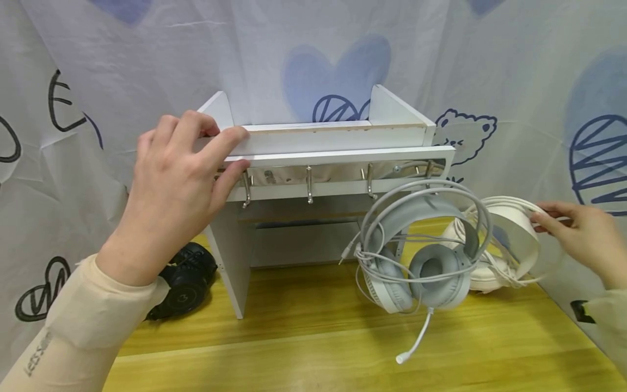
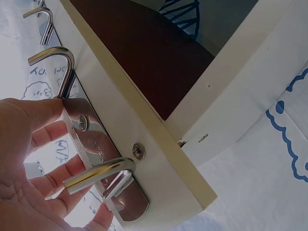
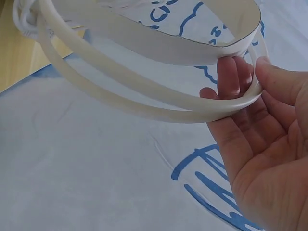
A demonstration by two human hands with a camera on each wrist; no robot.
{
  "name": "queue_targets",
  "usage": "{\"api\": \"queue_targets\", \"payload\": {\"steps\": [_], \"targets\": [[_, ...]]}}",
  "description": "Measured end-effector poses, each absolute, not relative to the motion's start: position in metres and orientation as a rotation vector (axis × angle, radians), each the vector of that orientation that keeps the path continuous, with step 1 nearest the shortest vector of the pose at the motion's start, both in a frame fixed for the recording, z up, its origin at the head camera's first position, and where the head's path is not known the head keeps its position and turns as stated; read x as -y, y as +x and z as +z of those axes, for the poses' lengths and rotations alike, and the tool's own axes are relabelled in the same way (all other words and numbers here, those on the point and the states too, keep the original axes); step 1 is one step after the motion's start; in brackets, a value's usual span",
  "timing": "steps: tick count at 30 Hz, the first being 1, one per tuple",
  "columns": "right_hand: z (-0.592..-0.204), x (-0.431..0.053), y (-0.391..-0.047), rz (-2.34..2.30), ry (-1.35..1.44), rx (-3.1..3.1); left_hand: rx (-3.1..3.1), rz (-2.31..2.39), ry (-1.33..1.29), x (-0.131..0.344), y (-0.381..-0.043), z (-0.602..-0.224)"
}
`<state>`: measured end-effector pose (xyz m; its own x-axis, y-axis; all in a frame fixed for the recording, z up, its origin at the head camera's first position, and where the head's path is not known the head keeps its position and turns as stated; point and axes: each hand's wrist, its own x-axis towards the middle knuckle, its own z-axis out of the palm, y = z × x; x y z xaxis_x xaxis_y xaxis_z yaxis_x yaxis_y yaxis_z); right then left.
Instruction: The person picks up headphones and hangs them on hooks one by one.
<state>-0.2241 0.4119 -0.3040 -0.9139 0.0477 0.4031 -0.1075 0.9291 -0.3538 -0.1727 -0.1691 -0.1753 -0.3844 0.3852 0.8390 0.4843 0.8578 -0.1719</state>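
A white shelf (image 1: 338,142) with a row of metal hooks along its front board (image 1: 274,190) stands on the wooden table. My left hand (image 1: 171,169) grips the left end of that board, thumb below and fingers above; the left wrist view shows the hand (image 2: 43,168) beside two hooks. From the rightmost hook hangs a pale grey headset (image 1: 441,275) with a white microphone boom and looped cable. Behind and right of it, my right hand (image 1: 578,231) holds a white headset (image 1: 519,228) by its headband. Close up, thumb and fingers pinch the double-band arch (image 3: 144,98).
A black headset (image 1: 188,283) lies on the wooden table (image 1: 313,348) left of the shelf, partly behind my left forearm. A printed cloth (image 1: 323,49) with blue hearts and drawings hangs behind and at both sides. Several bare hooks (image 1: 309,185) stick out from the front board.
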Motion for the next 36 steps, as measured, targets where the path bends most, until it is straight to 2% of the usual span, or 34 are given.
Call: {"api": "queue_targets", "payload": {"steps": [7, 23, 29, 36], "targets": [[-0.300, -0.414, -0.218, 0.509, 0.077, 2.609, 2.019, -0.121, -0.636, 0.169, -0.173, -0.176], [-0.312, -0.470, -0.237, 1.011, 0.562, 2.214, 2.015, -0.133, -0.636, 0.169, -0.173, -0.176], [-0.292, -0.454, -0.221, 1.236, 0.711, 2.136, 2.015, -0.133, -0.636, 0.169, -0.174, -0.176], [-0.273, -0.454, -0.212, 1.164, 0.762, 2.175, 2.021, -0.133, -0.634, 0.169, -0.173, -0.176]]}}
